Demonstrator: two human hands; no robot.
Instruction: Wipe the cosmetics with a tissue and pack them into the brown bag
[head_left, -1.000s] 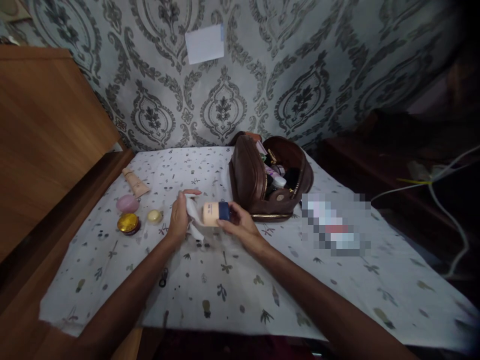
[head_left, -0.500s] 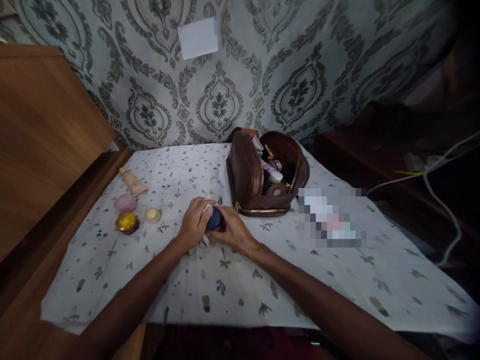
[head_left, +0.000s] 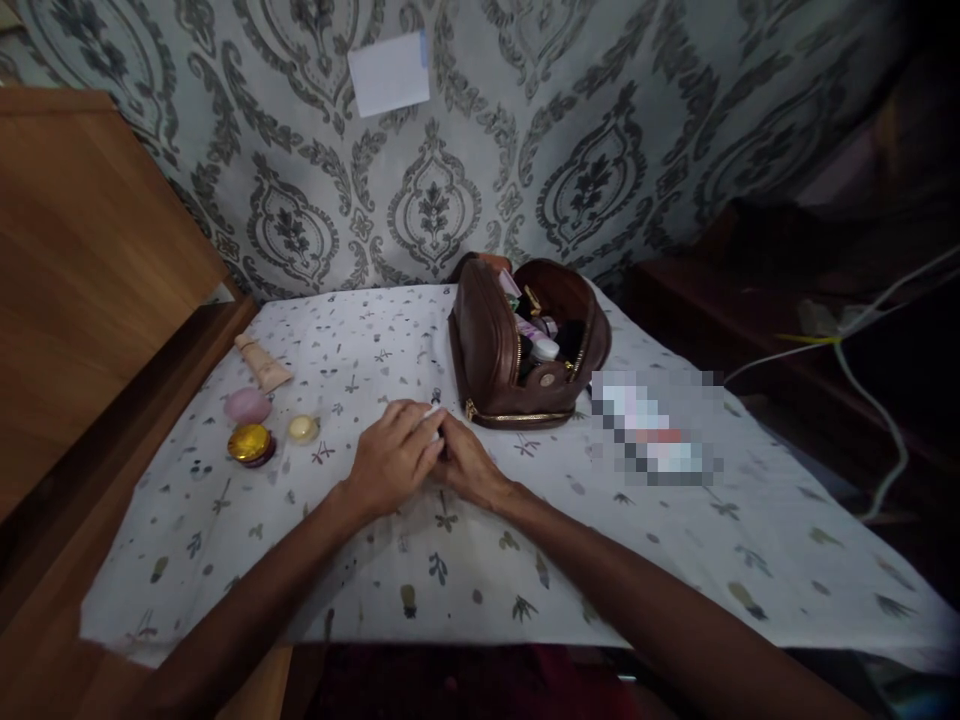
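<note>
My left hand (head_left: 395, 455) is closed over a small white cloth or tissue (head_left: 433, 413), a bit of which shows between its fingers. Beneath it, my right hand (head_left: 474, 466) curls around a small dark blue round container. My fingers and the cloth now cover almost all of that container, so its kind cannot be made out. Both hands meet just above the patterned white tablecloth (head_left: 442, 600), in front of an unzipped brown cosmetic bag (head_left: 487, 350).
At the left lie a beige squeeze tube (head_left: 262, 362), a pink egg-shaped item (head_left: 248, 406), a gold-topped jar (head_left: 252, 444) and a small pale yellow round item (head_left: 303, 430). A pixelated packet (head_left: 649, 425) rests right of the bag. Wooden furniture (head_left: 97, 260) borders the left side.
My left hand has moved across the top of the dark blue container with the white cloth, hiding its blue top. My right hand keeps its hold, and the view has shifted slightly.
</note>
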